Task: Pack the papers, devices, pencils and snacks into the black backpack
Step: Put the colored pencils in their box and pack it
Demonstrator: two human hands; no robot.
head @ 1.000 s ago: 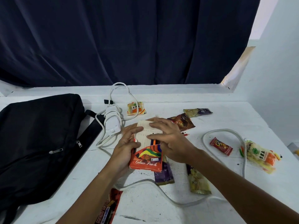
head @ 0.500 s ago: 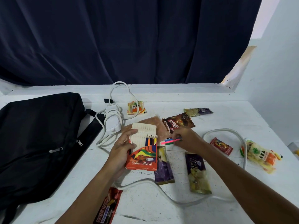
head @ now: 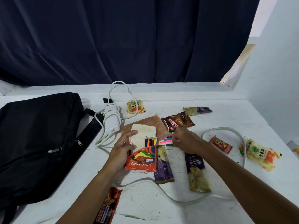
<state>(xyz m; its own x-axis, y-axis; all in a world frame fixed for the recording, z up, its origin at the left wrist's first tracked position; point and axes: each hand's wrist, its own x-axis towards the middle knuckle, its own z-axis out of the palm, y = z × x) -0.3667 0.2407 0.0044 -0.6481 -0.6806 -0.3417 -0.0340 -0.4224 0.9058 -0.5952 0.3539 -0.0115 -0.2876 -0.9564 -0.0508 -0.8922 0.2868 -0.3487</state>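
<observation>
My left hand (head: 123,151) grips an orange colour-pencil box (head: 142,160) with its flap open and several pencils standing in it. My right hand (head: 184,139) pinches loose coloured pencils (head: 167,141) lying on the table just right of the box. The black backpack (head: 37,139) lies flat at the left with its zips closed. Snack packets are scattered around: two purple layer-cake packs (head: 197,172), a brown Slip bag (head: 177,122), a red candy (head: 220,144) and a yellow pack (head: 260,154). A white charger (head: 111,123) with its cable sits beside the backpack.
A thick white cable (head: 161,191) loops across the white table (head: 161,210) under my arms and round to the right. A red bar wrapper (head: 106,207) lies near the front edge. A dark curtain hangs behind; a white wall closes the right side.
My right hand left the box's top and moved right to the loose pencils on the table. My left hand kept holding the box, its flap now uncovered.
</observation>
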